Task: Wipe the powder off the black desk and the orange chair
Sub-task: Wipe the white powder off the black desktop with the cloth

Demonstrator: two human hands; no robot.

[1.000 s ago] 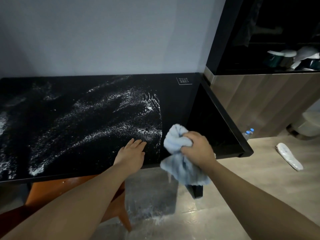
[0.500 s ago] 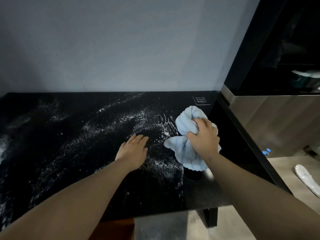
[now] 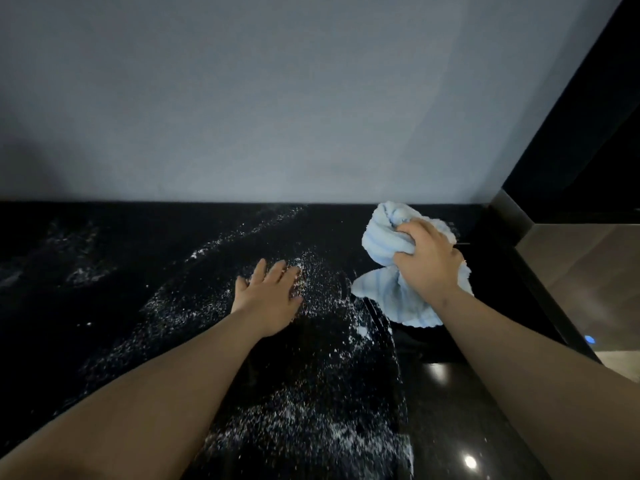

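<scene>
The black desk point(image 3: 104, 341) fills the lower half of the head view, with white powder point(image 3: 322, 296) strewn in streaks across its middle and toward the front. My right hand point(image 3: 429, 265) grips a bunched light blue cloth point(image 3: 384, 244) at the desk's far right, close to the wall, the cloth's loose end lying on the surface. My left hand point(image 3: 270, 296) rests flat on the desk with straight fingers, in the powder, left of the cloth. The orange chair is out of view.
A grey wall point(image 3: 277, 98) rises right behind the desk. A dark cabinet point(image 3: 588, 133) with a wooden lower panel point(image 3: 588, 271) stands against the desk's right edge. The strip of desk right of the powder line looks glossy.
My right hand has carried the cloth from the desk's front edge up across the surface to the far right corner. The view has moved closer over the desk; my left hand stays flat.
</scene>
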